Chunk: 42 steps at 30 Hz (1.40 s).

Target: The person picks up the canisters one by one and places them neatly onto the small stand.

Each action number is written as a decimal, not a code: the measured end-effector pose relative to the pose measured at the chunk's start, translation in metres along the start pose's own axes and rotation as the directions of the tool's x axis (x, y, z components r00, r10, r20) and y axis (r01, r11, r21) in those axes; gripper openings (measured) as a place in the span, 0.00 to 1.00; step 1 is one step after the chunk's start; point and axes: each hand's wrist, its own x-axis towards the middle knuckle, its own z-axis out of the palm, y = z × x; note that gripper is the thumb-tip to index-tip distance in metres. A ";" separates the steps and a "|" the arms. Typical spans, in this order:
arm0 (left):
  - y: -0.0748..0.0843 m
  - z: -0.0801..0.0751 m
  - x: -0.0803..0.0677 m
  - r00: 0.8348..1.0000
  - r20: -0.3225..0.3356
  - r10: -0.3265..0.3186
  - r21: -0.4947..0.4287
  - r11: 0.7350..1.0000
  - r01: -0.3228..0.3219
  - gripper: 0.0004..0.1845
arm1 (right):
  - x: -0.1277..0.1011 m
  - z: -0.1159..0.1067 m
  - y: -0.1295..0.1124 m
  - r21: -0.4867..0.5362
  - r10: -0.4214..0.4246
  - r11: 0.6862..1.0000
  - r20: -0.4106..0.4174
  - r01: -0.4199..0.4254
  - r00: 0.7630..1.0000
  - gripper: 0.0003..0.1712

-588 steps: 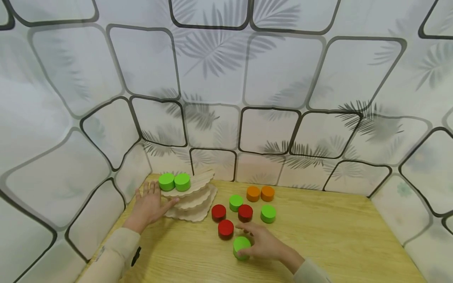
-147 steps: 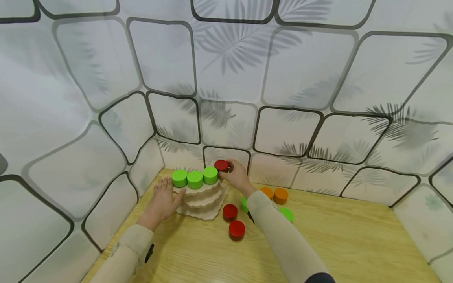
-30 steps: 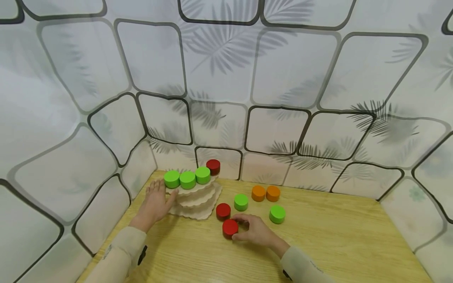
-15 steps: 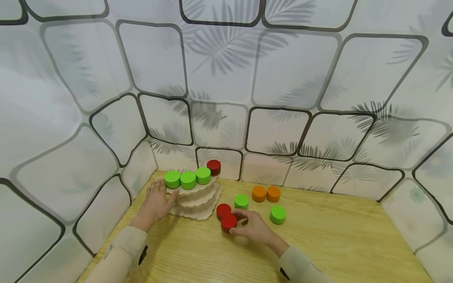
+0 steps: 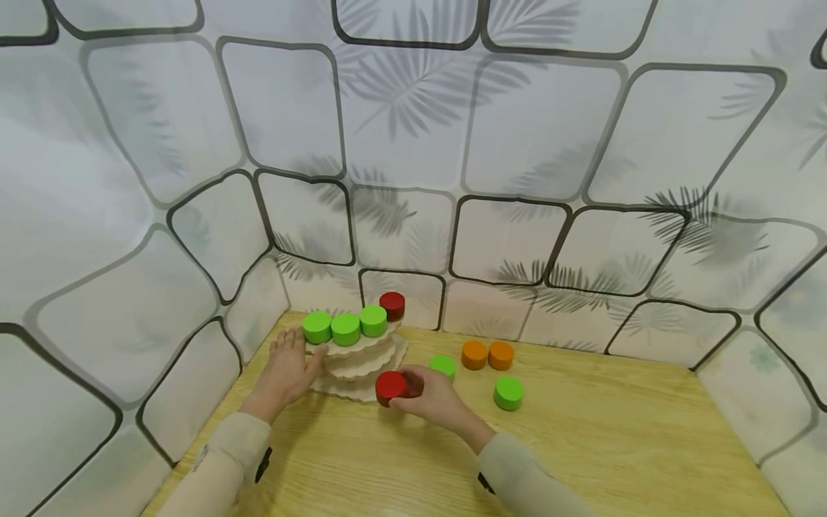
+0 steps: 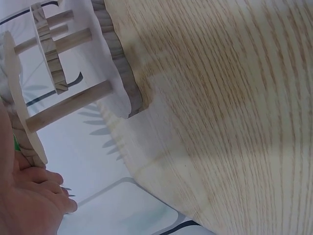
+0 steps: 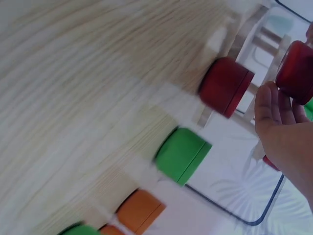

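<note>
A three-tier wooden stand [image 5: 362, 363] with scalloped edges stands in the left corner. Several green round lidded containers [image 5: 345, 329] and one red round lidded container [image 5: 392, 306] sit on its top tier. My left hand [image 5: 282, 370] touches the top tier's left end, fingers extended along the side and thumb at the front. With fingertips and thumb, my right hand [image 5: 434, 401] grips a red round lidded container [image 5: 390, 388] in front of the stand's lower right edge. Another red container [image 7: 226, 87] stands on the table beyond that hand, mostly hidden in the head view.
Two orange containers [image 5: 487, 355] stand side by side near the back wall [image 5: 491, 237]. A green container [image 5: 508, 393] stands to the right, and another green one [image 5: 442, 366] lies partly behind my right hand. Patterned walls border the wooden table [image 5: 614, 431].
Since one second ago, my right hand has gripped the front red container and carried it left and back toward the stand. Earlier, another green and a red container came onto the top tier.
</note>
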 end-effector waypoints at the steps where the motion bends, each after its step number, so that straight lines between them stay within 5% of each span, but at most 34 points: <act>1: 0.000 0.000 0.000 1.000 -0.004 0.004 0.001 1.000 -0.004 0.47 | 0.002 0.003 -0.002 -0.007 -0.008 1.000 -0.004 0.008 1.000 0.30; 17: 0.002 0.000 -0.001 0.999 -0.033 0.010 0.021 1.000 -0.009 0.43 | 0.030 0.044 -0.023 0.024 0.010 1.000 -0.098 -0.008 0.995 0.28; 42: -0.002 0.003 0.002 0.998 -0.059 0.018 0.042 0.999 -0.016 0.43 | 0.046 0.066 -0.034 0.092 0.076 0.994 -0.188 -0.059 0.979 0.30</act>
